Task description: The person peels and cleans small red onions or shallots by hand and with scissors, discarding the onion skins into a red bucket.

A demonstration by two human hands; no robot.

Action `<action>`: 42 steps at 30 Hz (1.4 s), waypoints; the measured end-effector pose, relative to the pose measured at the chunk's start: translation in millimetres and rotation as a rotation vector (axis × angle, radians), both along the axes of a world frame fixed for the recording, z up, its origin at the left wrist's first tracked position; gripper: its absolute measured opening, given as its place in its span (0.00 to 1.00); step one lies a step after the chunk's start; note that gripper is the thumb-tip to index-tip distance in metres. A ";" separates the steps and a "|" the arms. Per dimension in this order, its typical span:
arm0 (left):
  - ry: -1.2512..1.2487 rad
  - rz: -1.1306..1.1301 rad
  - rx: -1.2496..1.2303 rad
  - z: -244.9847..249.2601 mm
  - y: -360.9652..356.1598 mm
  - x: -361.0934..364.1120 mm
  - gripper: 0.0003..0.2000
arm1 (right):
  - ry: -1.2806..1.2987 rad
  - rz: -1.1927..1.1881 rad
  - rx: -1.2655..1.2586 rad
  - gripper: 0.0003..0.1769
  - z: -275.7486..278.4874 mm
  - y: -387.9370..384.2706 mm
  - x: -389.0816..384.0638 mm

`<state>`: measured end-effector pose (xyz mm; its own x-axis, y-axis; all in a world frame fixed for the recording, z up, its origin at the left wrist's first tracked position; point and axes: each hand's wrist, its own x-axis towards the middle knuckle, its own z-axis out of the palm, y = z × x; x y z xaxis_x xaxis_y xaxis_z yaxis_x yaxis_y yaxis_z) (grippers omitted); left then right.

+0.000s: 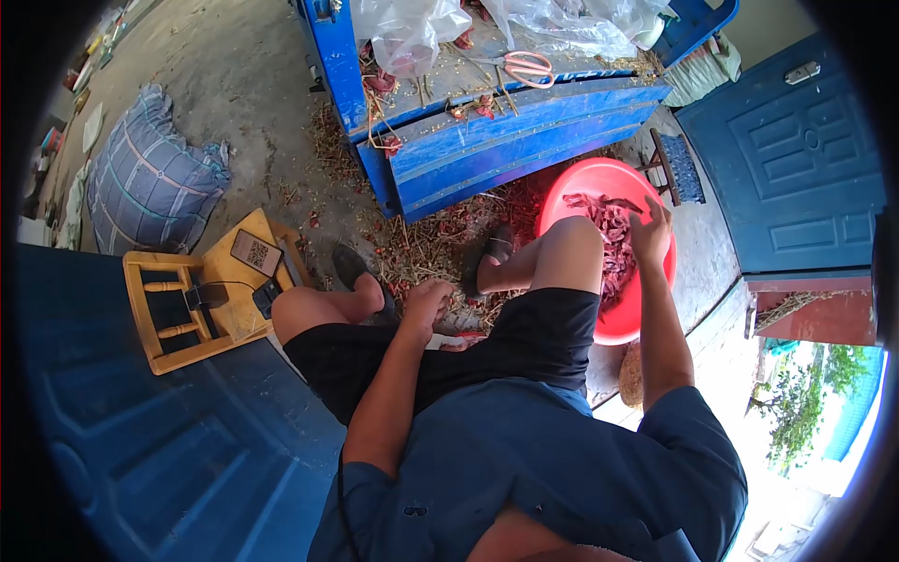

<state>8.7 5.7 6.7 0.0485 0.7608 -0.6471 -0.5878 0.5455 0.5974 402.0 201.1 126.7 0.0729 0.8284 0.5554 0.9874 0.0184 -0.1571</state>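
My right hand (651,230) is over the right side of a red plastic basin (579,175), its fingers stretched and a little apart with nothing visible in them. Inside the basin lies a heap of dark red, shrivelled pieces that look like dried chili peppers (613,245). My left hand (428,305) is in front of my lap, between my knees, with its fingers curled in. Whatever it may hold is hidden. Beneath it, dry stalks and red scraps (421,239) litter the floor around my feet.
A blue metal cart bed (515,140) stands ahead, bearing pink-handled scissors (529,68) and clear plastic bags (412,33). On my left are a wooden stool (220,267) with a phone (256,253) and a stuffed checked sack (154,178). A blue door (796,150) is at right.
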 end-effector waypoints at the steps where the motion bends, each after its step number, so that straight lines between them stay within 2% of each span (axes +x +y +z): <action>1: -0.009 -0.010 -0.021 1.5 3.1 1.0 0.04 | 0.079 -0.016 -0.050 0.20 -3.8 -3.1 3.9; 2: -0.016 0.007 -0.021 -1.1 7.1 2.4 0.04 | 0.157 -0.028 -0.105 0.21 -4.8 -0.6 2.7; 4: -0.036 -0.044 -0.046 -7.6 10.9 4.2 0.04 | 0.391 0.191 -0.201 0.20 9.8 6.3 -44.1; 5: -0.037 -0.038 -0.057 -8.1 10.0 6.5 0.04 | 0.535 0.334 -0.237 0.17 7.9 13.8 -69.1; 6: -0.035 -0.036 -0.059 -7.8 12.7 9.0 0.03 | 0.758 0.442 -0.314 0.13 31.9 9.6 -121.4; 7: -0.032 -0.031 -0.060 -7.0 15.4 9.9 0.03 | 0.792 0.585 -0.330 0.11 17.6 24.6 -146.6; 8: -0.029 -0.018 -0.063 -5.8 15.8 9.0 0.03 | 0.674 0.752 -0.319 0.10 30.9 28.3 -185.0; 9: -0.019 -0.014 -0.064 -4.1 15.2 7.1 0.03 | 0.674 0.841 -0.406 0.10 40.8 34.5 -220.9; 11: -0.021 0.005 -0.073 -3.4 13.6 -1.0 0.03 | 0.526 0.992 -0.379 0.11 66.7 46.7 -291.5; 14: -0.019 0.077 -0.040 -5.6 7.7 -14.3 0.03 | 0.399 1.027 -0.281 0.13 69.1 83.3 -368.7; 16: -0.010 0.110 -0.029 -0.5 4.7 -22.6 0.03 | -0.099 0.905 -0.185 0.14 68.8 106.4 -406.3; 17: -0.001 0.130 -0.022 2.7 3.8 -27.2 0.03 | -0.099 0.915 -0.180 0.14 70.7 112.4 -418.8; 19: -0.012 0.158 -0.024 1.1 2.1 -32.9 0.03 | -0.248 0.728 -0.519 0.15 79.1 118.0 -438.2; 20: -0.026 0.177 -0.029 -0.6 2.2 -34.8 0.03 | -0.254 0.733 -0.516 0.15 77.4 121.3 -440.0; 22: -0.036 0.177 -0.019 0.1 4.4 -36.0 0.03 | -0.264 0.804 -0.291 0.14 68.1 132.0 -423.9; 24: -0.047 0.162 -0.009 -1.0 5.6 -33.2 0.03 | -0.297 0.823 -0.328 0.14 69.5 139.7 -401.5; 26: -0.022 0.147 -0.002 -3.5 8.7 -27.8 0.04 | -0.460 0.734 -0.178 0.13 78.7 139.9 -372.3; 27: -0.019 0.135 -0.006 -0.2 10.8 -26.1 0.04 | -0.443 0.814 -0.080 0.12 68.5 155.9 -352.1; 28: -0.025 0.117 -0.001 -1.0 11.2 -22.7 0.04 | -0.450 0.795 -0.081 0.12 62.6 165.2 -334.9; 30: -0.014 0.093 -0.005 -5.1 14.6 -18.0 0.03 | -0.259 0.892 -0.089 0.13 68.6 172.4 -313.7; 31: -0.007 0.079 0.005 -6.7 14.8 -15.8 0.03 | -0.242 0.777 -0.155 0.15 74.9 165.4 -307.9; 39: 0.039 0.083 -0.015 -11.7 8.0 -12.3 0.03 | 0.011 0.706 -0.113 0.20 68.3 161.7 -298.2; 41: 0.035 0.099 -0.032 -17.0 5.0 -13.3 0.03 | 0.453 0.712 -0.268 0.20 58.9 166.8 -297.7; 42: 0.042 0.096 -0.032 -16.0 3.4 -13.6 0.03 | 0.460 0.710 -0.265 0.20 58.5 167.3 -298.0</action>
